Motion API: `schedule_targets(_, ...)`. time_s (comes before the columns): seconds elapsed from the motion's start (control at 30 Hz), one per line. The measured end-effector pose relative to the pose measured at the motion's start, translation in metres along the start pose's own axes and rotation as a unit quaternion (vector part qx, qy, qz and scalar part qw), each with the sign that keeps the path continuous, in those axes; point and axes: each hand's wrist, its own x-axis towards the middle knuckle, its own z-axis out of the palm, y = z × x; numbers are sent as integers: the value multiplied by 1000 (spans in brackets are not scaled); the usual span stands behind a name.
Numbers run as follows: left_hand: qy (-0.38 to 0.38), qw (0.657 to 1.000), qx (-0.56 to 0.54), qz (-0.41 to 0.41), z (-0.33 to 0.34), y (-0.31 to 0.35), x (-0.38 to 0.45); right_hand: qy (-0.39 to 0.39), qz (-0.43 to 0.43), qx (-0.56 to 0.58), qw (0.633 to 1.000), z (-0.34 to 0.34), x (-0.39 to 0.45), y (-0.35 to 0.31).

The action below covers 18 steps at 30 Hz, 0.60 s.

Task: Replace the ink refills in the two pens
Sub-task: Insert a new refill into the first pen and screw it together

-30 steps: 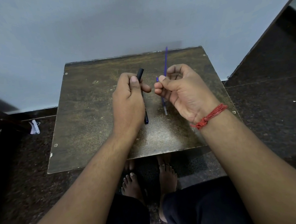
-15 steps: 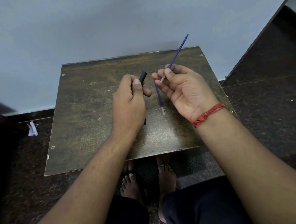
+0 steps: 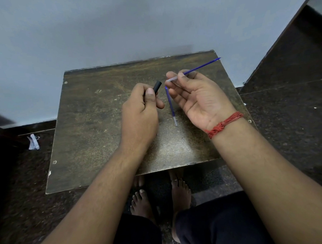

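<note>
From where I sit watching the head view, my left hand is curled around a black pen barrel, thumb laid along it, with only the barrel's open end poking out past the fingers toward one o'clock. The rest of the barrel is hidden inside the fist, so I cannot tell how much of it there is.

My right hand is palm up, fingers loosely bent, and it pinches a blue refill between thumb and forefinger near its clear end. That refill slants from the fingertips up toward two o'clock, its pointed tip reaching past the far right corner of the table. Its clear end sits just to the three o'clock side of the barrel's mouth, close but apart from it.

A second blue refill lies flat on the table between my two hands, running roughly from twelve to six o'clock, its clear end nearest me. A red thread band circles my right wrist.

A scrap of white paper lies on the dark floor at nine o'clock from the table, and my bare feet show below the table's near edge.
</note>
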Motion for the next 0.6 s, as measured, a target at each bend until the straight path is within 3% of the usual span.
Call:
schedule_targets(0.27,-8,1000,-1,8,1,3,-2,16,-33,-9,999,1,0,0)
schedule_targets(0.6,-24,1000,9,10,1,1,-2,-10,-84,-208,974,4,-2,5)
